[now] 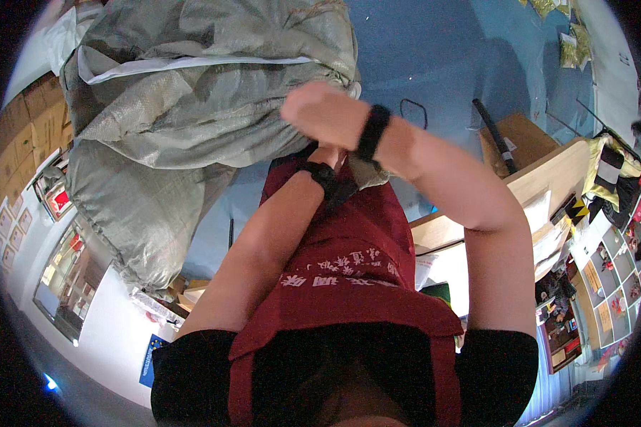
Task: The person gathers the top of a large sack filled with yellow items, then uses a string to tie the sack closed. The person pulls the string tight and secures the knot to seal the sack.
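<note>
Large grey-green woven sacks (203, 117) fill the upper left, stacked and creased, with a white strip across one. My right hand (320, 115) lies at the right end of the middle sack, near a gathered corner; its fingers are blurred and mostly hidden. Just below it, my left hand (328, 155) is largely covered by the right hand and wrist, so its fingers do not show. A bit of sack cloth (371, 173) appears beneath the right wrist, in front of the dark red apron (352, 240). Both wrists wear black bands.
Blue floor (416, 53) lies ahead. To the right are a wooden panel (547, 163), a brown cardboard piece (518, 136) and a black bar (494, 133). Cardboard boxes (32, 133) stand at the far left. Several packets (574, 45) lie at the upper right.
</note>
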Demonstrator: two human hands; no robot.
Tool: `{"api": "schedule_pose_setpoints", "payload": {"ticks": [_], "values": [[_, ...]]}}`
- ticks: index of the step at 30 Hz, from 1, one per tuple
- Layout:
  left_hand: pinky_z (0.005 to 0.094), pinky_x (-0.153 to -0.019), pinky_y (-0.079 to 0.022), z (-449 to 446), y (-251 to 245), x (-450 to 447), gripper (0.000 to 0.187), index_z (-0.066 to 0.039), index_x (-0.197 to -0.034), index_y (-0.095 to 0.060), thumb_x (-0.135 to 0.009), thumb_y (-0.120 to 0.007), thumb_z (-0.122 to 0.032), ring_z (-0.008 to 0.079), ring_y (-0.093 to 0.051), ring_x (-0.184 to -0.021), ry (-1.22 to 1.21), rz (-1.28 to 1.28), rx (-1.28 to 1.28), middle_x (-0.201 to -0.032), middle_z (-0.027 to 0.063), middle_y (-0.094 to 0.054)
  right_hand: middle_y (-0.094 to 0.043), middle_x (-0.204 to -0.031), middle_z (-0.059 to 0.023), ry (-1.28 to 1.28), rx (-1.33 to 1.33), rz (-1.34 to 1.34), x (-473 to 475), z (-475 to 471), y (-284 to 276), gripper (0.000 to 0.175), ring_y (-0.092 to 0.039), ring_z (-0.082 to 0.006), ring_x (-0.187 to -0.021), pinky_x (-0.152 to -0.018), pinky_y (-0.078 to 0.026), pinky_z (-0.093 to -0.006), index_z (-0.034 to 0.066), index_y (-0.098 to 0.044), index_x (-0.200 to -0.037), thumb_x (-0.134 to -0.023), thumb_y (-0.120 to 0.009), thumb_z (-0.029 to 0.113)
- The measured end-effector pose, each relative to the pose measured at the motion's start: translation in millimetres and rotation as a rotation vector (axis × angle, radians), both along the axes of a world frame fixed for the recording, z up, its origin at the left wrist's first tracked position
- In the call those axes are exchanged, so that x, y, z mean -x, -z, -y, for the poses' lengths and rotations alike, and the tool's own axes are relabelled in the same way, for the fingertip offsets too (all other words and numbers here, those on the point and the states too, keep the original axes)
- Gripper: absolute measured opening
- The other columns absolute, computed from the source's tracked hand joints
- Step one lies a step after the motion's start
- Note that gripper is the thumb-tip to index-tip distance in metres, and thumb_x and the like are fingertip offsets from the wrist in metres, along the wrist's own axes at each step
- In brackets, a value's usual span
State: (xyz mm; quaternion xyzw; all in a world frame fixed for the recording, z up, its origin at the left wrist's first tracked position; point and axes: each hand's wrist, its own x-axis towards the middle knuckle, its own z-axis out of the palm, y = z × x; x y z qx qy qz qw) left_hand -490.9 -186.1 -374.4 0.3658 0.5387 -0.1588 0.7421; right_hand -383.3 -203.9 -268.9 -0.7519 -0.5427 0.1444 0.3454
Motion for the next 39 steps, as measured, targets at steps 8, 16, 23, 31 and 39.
{"api": "schedule_pose_setpoints", "payload": {"ticks": [8, 16, 23, 31, 39], "values": [[0.0370, -0.075, -0.049, 9.6, 43.9, 22.9, 0.067, -0.005, -0.105, -0.062, -0.089, -0.043, -0.067, 0.0225, -0.061, -0.080, -0.021, 0.142, -0.166, -0.092, 0.0078, -0.066, -0.071, -0.090, -0.0119, -0.320, 0.503, -0.091, 23.1, -48.6, -3.3, 0.017, -0.069, -0.0307, -0.088, -0.070, -0.056, -0.0413, 0.0050, -0.073, -0.086, -0.078, -0.059, 0.010], [0.0385, -0.073, -0.049, 12.4, 60.4, 26.6, 0.072, -0.003, -0.104, -0.062, -0.088, -0.041, -0.071, 0.0236, -0.060, -0.077, 0.009, 0.186, -0.237, -0.091, 0.0092, -0.066, -0.071, -0.088, -0.0116, -0.403, 0.453, -0.016, 72.7, -36.5, 14.2, 0.018, -0.068, -0.0281, -0.081, -0.063, -0.056, -0.0412, 0.0061, -0.074, -0.086, -0.080, -0.058, 0.010], [0.0392, -0.073, -0.049, 14.9, 89.5, 32.7, 0.073, -0.001, -0.106, -0.061, -0.086, -0.046, -0.070, 0.0267, -0.061, -0.077, -0.277, 0.348, -0.001, -0.093, 0.0101, -0.067, -0.069, -0.086, -0.0189, -0.482, 0.402, -0.213, 85.5, -39.5, 30.2, 0.024, -0.067, -0.0347, -0.081, -0.071, -0.054, -0.0455, -0.0001, -0.071, -0.080, -0.079, -0.052, 0.015], [0.0426, -0.073, -0.046, 15.1, 131.7, 53.3, 0.071, -0.002, -0.108, -0.062, -0.089, -0.043, -0.068, 0.0279, -0.060, -0.080, -0.063, 0.172, -0.290, -0.101, 0.0109, -0.066, -0.068, -0.101, -0.0218, -0.774, 0.519, -0.238, 95.2, -55.9, 36.7, 0.028, -0.065, -0.0367, -0.093, -0.076, -0.053, -0.0465, -0.0041, -0.070, -0.098, -0.081, -0.052, 0.010], [0.0434, -0.084, -0.044, 13.4, 99.3, 37.1, 0.066, -0.005, -0.112, -0.059, -0.093, -0.036, -0.064, 0.0285, -0.059, -0.091, -0.072, 0.277, -0.160, -0.109, 0.0106, -0.062, -0.068, -0.105, -0.0159, -0.478, 0.628, -0.376, 70.2, -48.3, 8.8, 0.026, -0.064, -0.0335, -0.098, -0.079, -0.052, -0.0475, -0.0006, -0.070, -0.102, -0.085, -0.053, 0.010]]}}
